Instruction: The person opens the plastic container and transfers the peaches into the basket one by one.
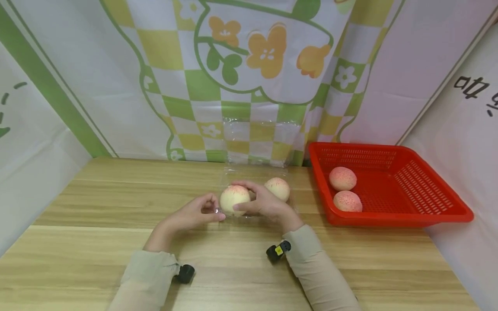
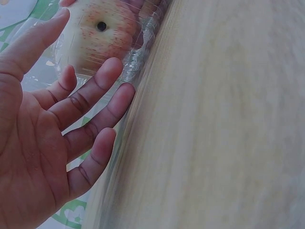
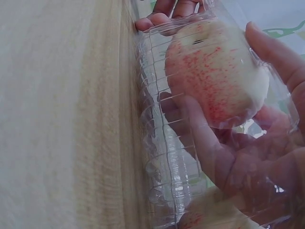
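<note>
A clear plastic clamshell box stands on the table, its lid raised at the back. Inside its left part is a pale peach with red speckles, a toy by its look. My right hand grips this peach, thumb in front and fingers behind; the right wrist view shows the fingers through the clear wall. Beside it in the box sits a second peach. My left hand is at the box's left end, fingers loosely bent and spread, fingertips right at the plastic wall.
A red plastic basket stands to the right, with one peach behind another peach along its left side. A patterned curtain hangs behind the wooden table, close behind the raised lid.
</note>
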`<action>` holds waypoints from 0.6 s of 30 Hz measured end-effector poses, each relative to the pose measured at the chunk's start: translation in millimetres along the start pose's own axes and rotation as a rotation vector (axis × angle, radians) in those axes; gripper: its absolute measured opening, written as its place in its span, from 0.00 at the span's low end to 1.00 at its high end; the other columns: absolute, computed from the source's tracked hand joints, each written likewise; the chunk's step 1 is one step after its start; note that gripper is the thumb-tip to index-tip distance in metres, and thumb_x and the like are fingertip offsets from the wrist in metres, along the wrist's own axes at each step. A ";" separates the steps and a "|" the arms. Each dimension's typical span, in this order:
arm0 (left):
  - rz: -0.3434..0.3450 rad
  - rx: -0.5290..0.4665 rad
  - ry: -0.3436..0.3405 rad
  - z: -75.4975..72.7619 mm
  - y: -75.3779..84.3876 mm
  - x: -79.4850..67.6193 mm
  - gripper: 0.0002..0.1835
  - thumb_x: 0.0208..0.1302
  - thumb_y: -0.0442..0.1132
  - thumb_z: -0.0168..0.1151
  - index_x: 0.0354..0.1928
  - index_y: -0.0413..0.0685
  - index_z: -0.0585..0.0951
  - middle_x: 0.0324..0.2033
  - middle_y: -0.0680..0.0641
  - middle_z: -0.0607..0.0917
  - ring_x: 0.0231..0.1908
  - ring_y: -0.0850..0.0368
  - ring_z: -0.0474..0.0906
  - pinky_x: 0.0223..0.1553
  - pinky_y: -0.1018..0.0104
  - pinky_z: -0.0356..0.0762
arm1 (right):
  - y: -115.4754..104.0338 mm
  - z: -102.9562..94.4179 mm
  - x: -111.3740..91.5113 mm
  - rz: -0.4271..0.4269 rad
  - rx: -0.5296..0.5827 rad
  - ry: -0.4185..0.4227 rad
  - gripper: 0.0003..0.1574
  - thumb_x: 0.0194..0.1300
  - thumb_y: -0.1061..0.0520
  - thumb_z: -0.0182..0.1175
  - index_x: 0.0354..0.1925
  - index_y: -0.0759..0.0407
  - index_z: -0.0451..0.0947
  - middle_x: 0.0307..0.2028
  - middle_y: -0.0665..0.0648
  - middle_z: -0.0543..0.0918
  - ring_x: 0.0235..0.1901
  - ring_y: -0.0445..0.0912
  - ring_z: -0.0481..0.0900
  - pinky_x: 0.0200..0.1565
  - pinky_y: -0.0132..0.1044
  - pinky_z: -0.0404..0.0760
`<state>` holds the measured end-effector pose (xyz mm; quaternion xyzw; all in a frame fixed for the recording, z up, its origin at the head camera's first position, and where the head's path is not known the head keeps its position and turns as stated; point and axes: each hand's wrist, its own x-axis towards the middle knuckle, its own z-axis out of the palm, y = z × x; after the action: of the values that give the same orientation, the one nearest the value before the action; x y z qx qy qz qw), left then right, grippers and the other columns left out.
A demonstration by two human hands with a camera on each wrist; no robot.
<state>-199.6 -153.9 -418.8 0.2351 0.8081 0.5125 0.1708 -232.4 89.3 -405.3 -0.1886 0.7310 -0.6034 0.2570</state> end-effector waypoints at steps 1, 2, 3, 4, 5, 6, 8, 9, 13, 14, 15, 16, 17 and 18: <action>-0.001 0.000 0.002 0.0 -0.2 0.1 0.16 0.67 0.43 0.66 0.40 0.42 0.68 0.36 0.48 0.83 0.46 0.54 0.80 0.55 0.54 0.73 | 0.1 0.0 0.1 0.001 -0.001 0.003 0.45 0.62 0.64 0.68 0.73 0.51 0.62 0.60 0.67 0.76 0.40 0.46 0.82 0.37 0.37 0.83; -0.002 0.001 0.002 -0.1 -0.2 0.1 0.17 0.67 0.43 0.66 0.40 0.42 0.68 0.36 0.48 0.83 0.47 0.54 0.80 0.55 0.54 0.73 | 0.2 -0.1 0.2 0.001 -0.002 0.005 0.45 0.62 0.64 0.68 0.73 0.51 0.63 0.60 0.67 0.76 0.40 0.46 0.82 0.37 0.37 0.82; -0.003 0.001 0.003 0.0 -0.2 0.2 0.17 0.67 0.43 0.66 0.40 0.42 0.68 0.36 0.48 0.83 0.46 0.54 0.80 0.55 0.54 0.73 | 0.3 -0.3 0.4 0.001 -0.002 0.007 0.45 0.62 0.64 0.68 0.72 0.50 0.63 0.60 0.66 0.75 0.41 0.46 0.82 0.37 0.37 0.82; -0.006 0.003 0.005 -0.1 -0.2 0.3 0.17 0.67 0.44 0.66 0.40 0.42 0.69 0.36 0.48 0.83 0.46 0.54 0.80 0.55 0.53 0.73 | 0.2 -0.4 0.4 0.001 -0.004 0.010 0.44 0.62 0.64 0.68 0.72 0.50 0.63 0.61 0.66 0.75 0.41 0.46 0.81 0.36 0.37 0.82; -0.005 0.005 0.006 -0.2 -0.1 0.2 0.17 0.67 0.44 0.66 0.40 0.42 0.69 0.35 0.49 0.83 0.46 0.54 0.80 0.56 0.53 0.73 | 0.1 -0.5 0.5 -0.001 -0.005 0.012 0.44 0.62 0.63 0.68 0.72 0.50 0.63 0.61 0.66 0.75 0.41 0.46 0.81 0.36 0.37 0.82; -0.005 0.006 0.006 -0.3 -0.1 0.2 0.17 0.67 0.44 0.66 0.40 0.42 0.68 0.35 0.49 0.83 0.47 0.54 0.80 0.56 0.52 0.73 | 0.1 -0.5 0.5 -0.001 -0.003 0.013 0.44 0.62 0.63 0.68 0.72 0.50 0.63 0.61 0.65 0.75 0.42 0.46 0.81 0.36 0.37 0.81; -0.010 0.007 0.010 -0.2 -0.1 0.3 0.17 0.66 0.44 0.66 0.40 0.42 0.69 0.35 0.50 0.83 0.47 0.54 0.80 0.58 0.50 0.72 | -0.1 -0.6 0.6 -0.005 0.002 0.014 0.44 0.62 0.63 0.68 0.72 0.50 0.63 0.62 0.65 0.74 0.43 0.46 0.81 0.37 0.37 0.82; -0.010 0.007 0.011 -0.2 -0.2 0.3 0.17 0.66 0.44 0.66 0.40 0.42 0.69 0.35 0.50 0.83 0.47 0.54 0.80 0.58 0.49 0.72 | -0.2 -0.6 0.6 -0.006 0.005 0.013 0.45 0.62 0.63 0.68 0.73 0.50 0.63 0.62 0.65 0.74 0.44 0.47 0.81 0.37 0.38 0.82; -0.011 0.006 0.012 -0.1 -0.6 0.3 0.17 0.66 0.43 0.66 0.40 0.42 0.69 0.35 0.50 0.83 0.47 0.54 0.80 0.59 0.48 0.71 | -0.6 -0.3 0.7 -0.007 0.022 0.010 0.45 0.62 0.64 0.68 0.73 0.51 0.62 0.63 0.65 0.73 0.47 0.48 0.81 0.40 0.39 0.83; -0.011 0.006 0.012 -0.1 -0.7 0.2 0.17 0.66 0.43 0.66 0.40 0.42 0.69 0.35 0.50 0.84 0.47 0.54 0.80 0.59 0.48 0.71 | -0.7 -0.3 0.6 -0.007 0.024 0.010 0.45 0.62 0.64 0.67 0.73 0.51 0.62 0.63 0.65 0.73 0.48 0.48 0.81 0.41 0.40 0.83; -0.006 0.007 0.009 -0.2 -0.9 0.3 0.17 0.67 0.43 0.66 0.40 0.42 0.69 0.35 0.50 0.84 0.47 0.54 0.80 0.59 0.48 0.71 | -0.9 -0.1 0.5 -0.006 0.028 0.011 0.45 0.62 0.64 0.67 0.73 0.51 0.61 0.63 0.65 0.73 0.48 0.48 0.80 0.42 0.41 0.83; -0.005 0.008 0.009 -0.1 -1.2 0.4 0.17 0.67 0.43 0.66 0.40 0.42 0.69 0.35 0.49 0.84 0.47 0.54 0.80 0.59 0.48 0.71 | -1.2 0.0 0.4 -0.005 0.030 0.012 0.45 0.62 0.64 0.67 0.73 0.51 0.61 0.63 0.65 0.73 0.49 0.49 0.80 0.42 0.41 0.83; -0.005 0.010 0.009 -0.2 -1.4 0.4 0.17 0.67 0.44 0.66 0.40 0.42 0.69 0.35 0.49 0.84 0.47 0.54 0.80 0.59 0.48 0.71 | -1.4 0.2 0.1 -0.006 0.031 0.013 0.45 0.62 0.64 0.67 0.73 0.51 0.61 0.63 0.65 0.73 0.49 0.49 0.80 0.43 0.42 0.84; -0.005 0.011 0.009 -0.2 -1.5 0.4 0.17 0.66 0.44 0.66 0.40 0.42 0.69 0.35 0.49 0.84 0.47 0.54 0.80 0.59 0.48 0.72 | -1.7 0.3 -0.1 -0.007 0.031 0.015 0.45 0.62 0.64 0.67 0.73 0.51 0.61 0.63 0.65 0.73 0.49 0.49 0.80 0.43 0.42 0.84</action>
<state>-200.3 -154.4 -420.1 0.2316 0.8124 0.5085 0.1669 -232.2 88.7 -403.7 -0.1828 0.7227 -0.6169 0.2523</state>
